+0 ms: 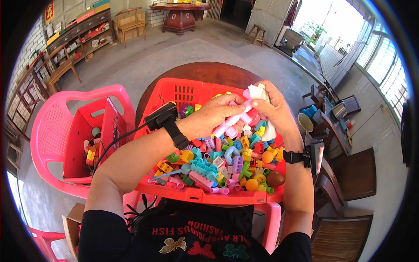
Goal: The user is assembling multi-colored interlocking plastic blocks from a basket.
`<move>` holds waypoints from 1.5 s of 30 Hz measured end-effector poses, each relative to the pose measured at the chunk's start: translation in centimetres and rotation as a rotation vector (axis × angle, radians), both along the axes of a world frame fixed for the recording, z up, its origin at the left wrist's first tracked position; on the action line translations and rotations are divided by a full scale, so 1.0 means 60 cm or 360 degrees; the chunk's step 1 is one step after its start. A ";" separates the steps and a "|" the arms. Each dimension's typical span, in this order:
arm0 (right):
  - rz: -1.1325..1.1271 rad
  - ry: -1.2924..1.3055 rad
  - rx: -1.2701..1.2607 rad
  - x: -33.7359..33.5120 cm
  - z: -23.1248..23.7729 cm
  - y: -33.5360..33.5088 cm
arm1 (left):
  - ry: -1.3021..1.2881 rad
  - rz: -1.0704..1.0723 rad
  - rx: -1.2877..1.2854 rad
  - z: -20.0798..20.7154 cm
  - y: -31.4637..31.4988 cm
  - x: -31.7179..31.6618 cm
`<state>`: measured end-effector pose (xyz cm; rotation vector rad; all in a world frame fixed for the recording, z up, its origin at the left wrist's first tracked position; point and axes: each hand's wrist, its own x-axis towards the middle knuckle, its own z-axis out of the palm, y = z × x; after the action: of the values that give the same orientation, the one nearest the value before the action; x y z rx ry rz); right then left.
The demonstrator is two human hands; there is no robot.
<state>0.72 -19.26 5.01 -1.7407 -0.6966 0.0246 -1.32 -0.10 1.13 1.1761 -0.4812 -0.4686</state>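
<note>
Above a red plastic basket [174,193], my left hand [214,109] pinches a pale pink toy pipe piece [230,122] with several short branches. My right hand [276,108] is closed around a crumpled white cloth [258,92] and presses it against the upper end of the same piece. Part of the cloth hangs below my right palm. Beneath both hands the basket is full of mixed plastic toys: a turquoise block [204,168], a blue curved pipe [231,153], an orange ball [252,184] and a brown egg-shaped piece [275,179].
The basket rests on a round dark wooden table [205,70]. To the left, a pink plastic chair [48,126] bears a red box [78,150] with more toy pieces. Wooden chairs [352,174] line the right side. A black cable [114,146] runs by my left forearm.
</note>
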 end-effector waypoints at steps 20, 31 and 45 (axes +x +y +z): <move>-0.0846 -0.0225 -0.0172 0.084 -0.046 -0.071 | -0.0143 0.0199 0.0115 0.014 0.005 -0.011; -0.1128 -0.0769 -0.1790 0.145 -0.193 -0.154 | -0.0128 0.0166 0.0109 -0.016 0.012 0.014; -0.1024 -0.0540 -0.2068 0.146 -0.214 -0.153 | -0.0023 0.0329 0.0267 -0.019 0.000 0.013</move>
<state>9.46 -28.47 -7.81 -3.2129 -0.2806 -0.3376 -0.54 -0.13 -0.02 1.3755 -0.3330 -0.3264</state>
